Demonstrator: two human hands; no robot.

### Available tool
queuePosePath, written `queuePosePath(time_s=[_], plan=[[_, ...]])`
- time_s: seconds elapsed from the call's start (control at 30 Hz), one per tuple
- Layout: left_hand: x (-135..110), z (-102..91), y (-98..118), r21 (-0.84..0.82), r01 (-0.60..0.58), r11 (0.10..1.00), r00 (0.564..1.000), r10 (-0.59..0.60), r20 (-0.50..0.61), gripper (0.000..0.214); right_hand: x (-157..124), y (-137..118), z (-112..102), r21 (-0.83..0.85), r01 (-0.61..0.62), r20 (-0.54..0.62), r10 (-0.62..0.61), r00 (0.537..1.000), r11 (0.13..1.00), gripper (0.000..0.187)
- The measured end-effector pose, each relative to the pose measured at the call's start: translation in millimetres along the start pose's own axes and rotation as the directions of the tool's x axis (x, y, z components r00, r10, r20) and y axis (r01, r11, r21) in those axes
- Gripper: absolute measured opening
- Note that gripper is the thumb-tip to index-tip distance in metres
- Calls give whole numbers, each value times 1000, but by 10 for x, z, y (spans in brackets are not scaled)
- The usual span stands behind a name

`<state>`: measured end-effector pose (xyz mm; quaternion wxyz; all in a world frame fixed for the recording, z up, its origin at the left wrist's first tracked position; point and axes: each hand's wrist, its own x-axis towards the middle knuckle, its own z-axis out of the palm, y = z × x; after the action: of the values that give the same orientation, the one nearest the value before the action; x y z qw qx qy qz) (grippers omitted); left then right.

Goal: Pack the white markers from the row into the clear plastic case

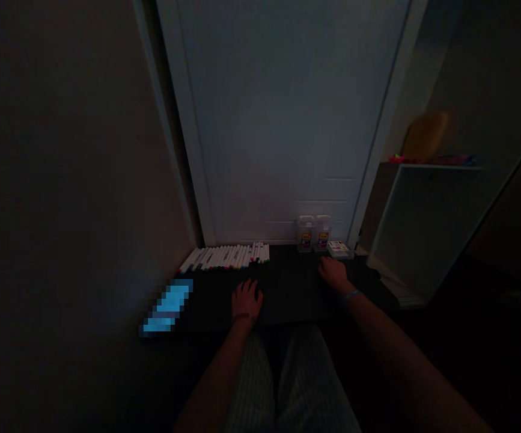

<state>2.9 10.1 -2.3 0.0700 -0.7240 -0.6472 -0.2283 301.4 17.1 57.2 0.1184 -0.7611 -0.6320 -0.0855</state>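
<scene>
My left hand lies palm down on the dark tabletop, its fingers spread and nothing in them. Beyond it, a long row of white markers with coloured ends lies side by side along the back of the table. Farther right, my right hand rests on the table just in front of a small clear case with a printed label. Its fingers are bunched and mostly lost in the dark, so their grip cannot be made out. Two clear plastic cases with labels stand upright behind it.
A lit, pixelated screen lies at the table's left edge. A white panelled door rises directly behind the table. On the right stands a cabinet with a yellowish object on top. The room is very dim.
</scene>
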Motion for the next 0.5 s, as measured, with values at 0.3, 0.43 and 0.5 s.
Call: queuePosePath(time_s=[0.3, 0.43, 0.5], plan=[[32, 92, -73, -42, -45, 998, 999, 45, -15, 40, 294, 638, 97, -86, -165, 44, 169, 985, 983, 50], [31, 90, -73, -54, -41, 998, 999, 40, -22, 40, 414, 738, 203, -130, -136, 58, 144, 988, 982, 64], [30, 81, -74, -55, -34, 998, 999, 33, -20, 40, 476, 752, 255, -141, -111, 61, 121, 991, 984, 69]])
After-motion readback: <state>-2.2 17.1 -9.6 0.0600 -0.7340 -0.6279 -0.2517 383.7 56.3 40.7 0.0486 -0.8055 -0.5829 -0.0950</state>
